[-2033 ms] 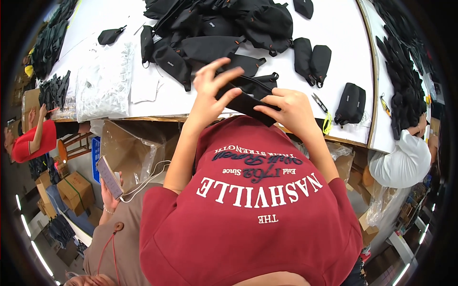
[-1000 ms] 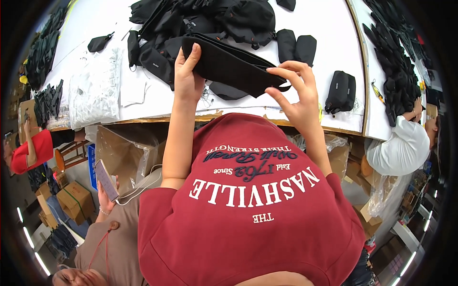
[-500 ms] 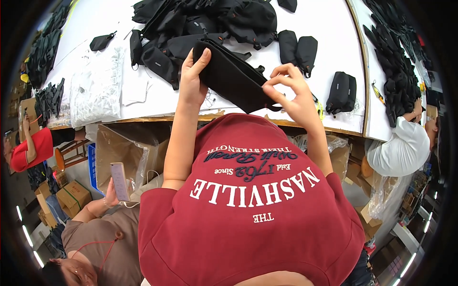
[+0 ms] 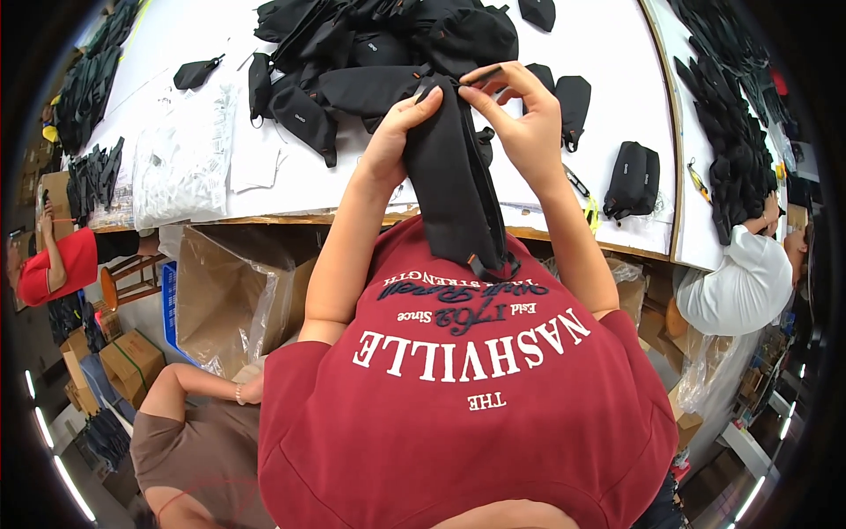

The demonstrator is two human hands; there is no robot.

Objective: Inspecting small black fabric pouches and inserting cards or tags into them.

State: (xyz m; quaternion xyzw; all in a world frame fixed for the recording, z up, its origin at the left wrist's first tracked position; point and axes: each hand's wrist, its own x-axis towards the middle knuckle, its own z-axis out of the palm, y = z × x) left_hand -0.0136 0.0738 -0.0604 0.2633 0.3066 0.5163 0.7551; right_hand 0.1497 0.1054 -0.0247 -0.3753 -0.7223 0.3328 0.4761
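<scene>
A long black fabric pouch (image 4: 447, 176) hangs in front of my chest, its lower end against my shirt. My left hand (image 4: 398, 137) is closed round its upper left side, the thumb lying on the fabric near the top. At the pouch's top end, my right hand (image 4: 522, 115) pinches a thin dark piece at the edge; whether it is a zipper end or a strap I cannot tell. A small loop tab shows at the pouch's lower end. Just beyond my hands lies a heap of black pouches (image 4: 388, 44) on the white table (image 4: 352, 189).
A black pouch (image 4: 632, 179) stands at the right, near a small yellow-handled tool (image 4: 590, 212). At the left lie a stack of clear plastic bags (image 4: 181, 159) and a single small pouch (image 4: 197, 72). A co-worker (image 4: 203, 432) is close at my lower left; others work at both sides.
The pouch has turned from slanting rightward to hanging nearly upright. My right hand has moved from its lower right end up to the top edge. The co-worker's phone has gone from view.
</scene>
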